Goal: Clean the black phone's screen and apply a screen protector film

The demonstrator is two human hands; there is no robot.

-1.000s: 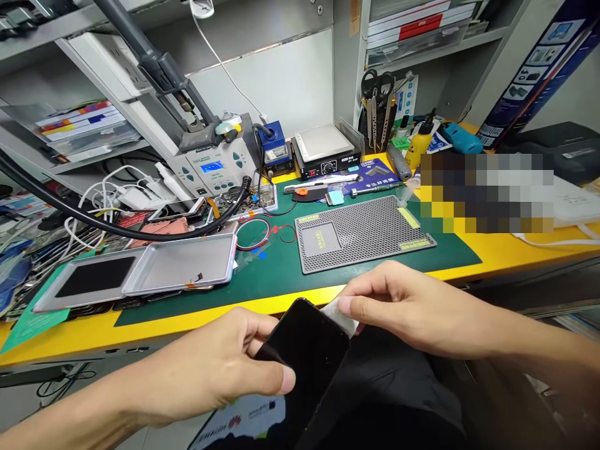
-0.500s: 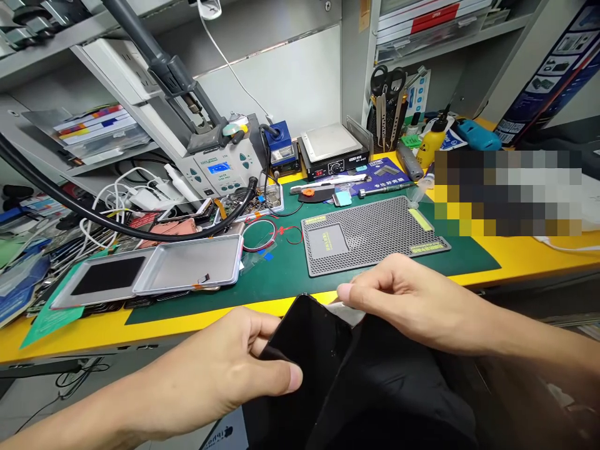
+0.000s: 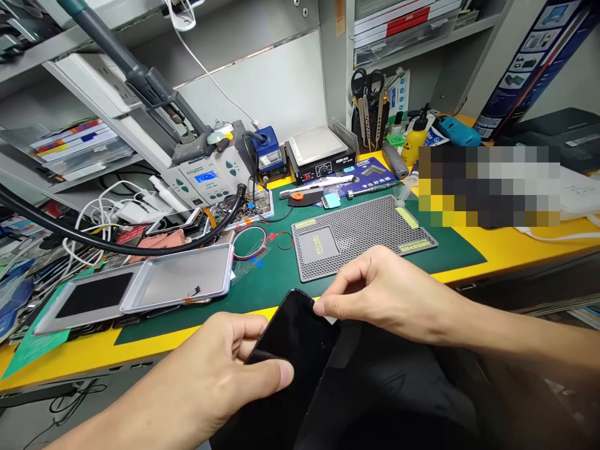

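Phone (image 3: 300, 340) in front of the bench's (image 3: 510, 247) near edge, left hand (image 3: 229, 359) half-curled, clamping its side! And the right hand (image 3: 370, 297), pinched on a white scrap (image 3: 330, 320), has swung in to the top rim, seemingly pressing scrap against phone.

The red box spine (image 3: 407, 22) on the upper shelf reads "OPEN" in pale letters. On the dark front of the flat-topped bench unit (image 3: 323, 167), a model mark ends in "940". White Chinese characters beginning "专注好" run along the dark blue packet (image 3: 376, 170). A black triangular sign marks the yellow bottle (image 3: 414, 142). Lettering on the grey control station (image 3: 206, 178) and on the perforated mat's (image 3: 363, 231) yellow labels is too small to read.
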